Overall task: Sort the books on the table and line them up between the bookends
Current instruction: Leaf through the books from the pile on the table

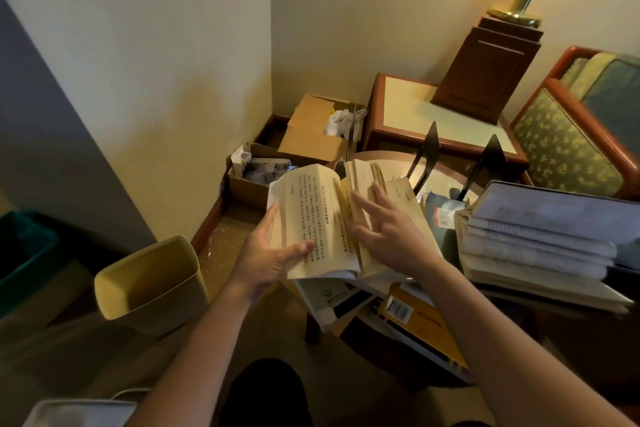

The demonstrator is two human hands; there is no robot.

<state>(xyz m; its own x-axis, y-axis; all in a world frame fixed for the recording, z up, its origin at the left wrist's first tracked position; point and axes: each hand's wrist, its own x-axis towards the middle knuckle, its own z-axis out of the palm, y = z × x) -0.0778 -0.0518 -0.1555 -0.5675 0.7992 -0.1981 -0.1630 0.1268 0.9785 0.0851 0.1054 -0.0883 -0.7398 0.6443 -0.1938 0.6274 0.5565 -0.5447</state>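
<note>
Open yellowed book (318, 218) held above the worktop (446, 170), left hand (273, 260) gripping its left pages, right hand (388, 232) spread over the right pages

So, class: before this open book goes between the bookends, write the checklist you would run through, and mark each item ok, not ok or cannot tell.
1. Book closed for shelving: not ok, it lies open, pages fanned.
2. Left hand holding the book: ok, thumb on the left page.
3. Right hand gripping: not ok, fingers spread over the right pages.
4. Both bookends upright: ok.
5. Gap between the bookends free: cannot tell, the table there is partly hidden.
6. Stack on the right clear of the path: cannot tell.
</note>
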